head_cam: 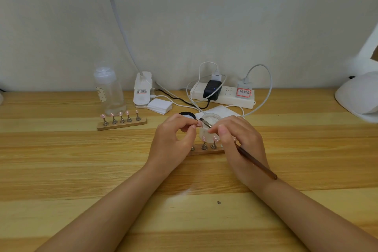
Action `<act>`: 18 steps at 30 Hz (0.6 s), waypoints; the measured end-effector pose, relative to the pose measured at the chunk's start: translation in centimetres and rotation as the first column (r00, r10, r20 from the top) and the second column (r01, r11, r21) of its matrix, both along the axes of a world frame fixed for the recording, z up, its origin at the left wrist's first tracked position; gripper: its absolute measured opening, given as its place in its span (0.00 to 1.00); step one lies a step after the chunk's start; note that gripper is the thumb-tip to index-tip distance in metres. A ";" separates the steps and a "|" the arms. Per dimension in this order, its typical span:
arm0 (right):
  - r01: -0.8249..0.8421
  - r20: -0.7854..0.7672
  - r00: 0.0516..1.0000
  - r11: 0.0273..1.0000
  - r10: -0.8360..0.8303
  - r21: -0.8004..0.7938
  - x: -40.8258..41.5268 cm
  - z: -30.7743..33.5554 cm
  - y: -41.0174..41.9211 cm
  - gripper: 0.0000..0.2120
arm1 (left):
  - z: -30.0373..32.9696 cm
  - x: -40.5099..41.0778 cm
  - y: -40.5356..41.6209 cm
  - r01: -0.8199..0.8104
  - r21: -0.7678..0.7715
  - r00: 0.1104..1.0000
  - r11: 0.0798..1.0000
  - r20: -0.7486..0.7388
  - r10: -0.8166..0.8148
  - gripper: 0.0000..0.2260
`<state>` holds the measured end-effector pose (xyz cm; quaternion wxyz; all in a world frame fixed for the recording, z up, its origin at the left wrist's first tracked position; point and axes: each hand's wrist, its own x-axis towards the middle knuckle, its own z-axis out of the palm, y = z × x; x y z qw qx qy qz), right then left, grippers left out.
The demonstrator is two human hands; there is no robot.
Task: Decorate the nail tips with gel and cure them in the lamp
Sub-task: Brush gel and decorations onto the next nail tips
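Midway across the wooden table [61, 170], a person works on a single nail tip [199, 123], lifted off its stand and pinched between the thumb and fingertips of the left hand [173, 139], probably so it can be turned freely toward the brush. The right hand [239, 143] grips a brown-handled brush [255, 162] like a pen, its fingers curled round the ferrule and the bristle end angled up to meet the tip; both hands hover close together, apparently bracing each other for fine work. Directly behind them sits an open clear jar [211, 129], seemingly the gel or powder being applied, with its black lid [187, 115] set aside just left of it, within a short dip of the brush. A near wooden stand [206, 150], partly hidden by the hands, holds at least two pink tips, while a second stand [121, 124] of five tips waits toward the table's far left. Near the far edge are a clear pump bottle [108, 90], a clip lamp base [142, 90], a stack of white pads [160, 106] and a power strip [225, 95]. At the right edge sits the white curing lamp [358, 96], well apart; curing looks not yet begun.
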<state>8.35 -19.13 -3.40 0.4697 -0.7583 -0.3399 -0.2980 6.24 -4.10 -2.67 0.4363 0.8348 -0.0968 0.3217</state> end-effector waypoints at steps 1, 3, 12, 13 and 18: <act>-0.001 0.001 1.000 1.000 0.002 -0.010 0.0 0.0 0.0 0.17 | 0.0 0.0 0.0 -0.003 0.002 1.000 1.000 0.002 0.003 0.08; -0.002 -0.002 1.000 1.000 0.002 -0.031 0.0 0.0 0.1 0.17 | 0.0 0.1 0.0 -0.008 0.012 1.000 1.000 0.008 0.008 0.08; -0.027 -0.053 0.998 0.999 0.028 0.030 -0.2 -0.1 -0.4 0.19 | -0.1 0.1 0.2 -0.011 -0.014 1.000 1.000 -0.014 0.011 0.09; -0.025 -0.055 0.998 0.999 0.027 0.041 -0.2 -0.1 -0.5 0.20 | -0.1 0.1 0.2 -0.010 -0.021 1.000 1.000 -0.021 0.010 0.09; -0.017 -0.012 1.000 0.998 0.018 0.067 0.0 -0.1 -0.3 0.18 | 0.1 -0.1 0.1 -0.003 -0.031 1.000 1.000 -0.029 0.002 0.08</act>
